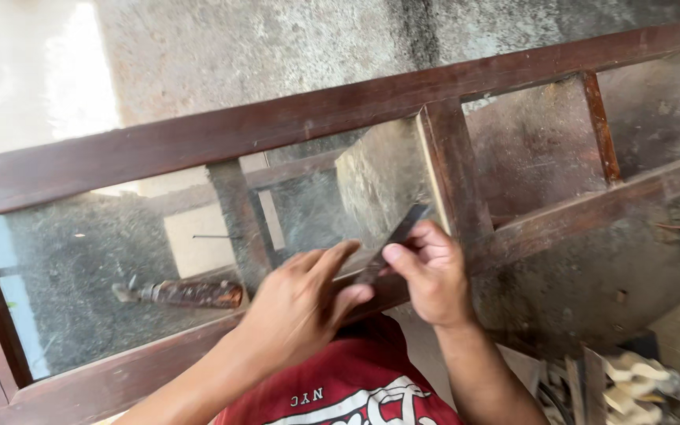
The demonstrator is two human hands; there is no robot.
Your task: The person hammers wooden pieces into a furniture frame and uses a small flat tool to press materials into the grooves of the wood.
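Observation:
A dark brown wooden window frame with dusty glass panes lies tilted in front of me. My right hand grips a thin dark flat blade whose tip rests against the frame's vertical bar. My left hand presses with spread fingers on the lower rail and touches the blade near its lower end. My red shirt shows below both hands.
A tool with a brown wooden handle lies behind the dusty glass at the left. Wood scraps and pale offcuts are piled at the lower right. The ground is rough grey concrete.

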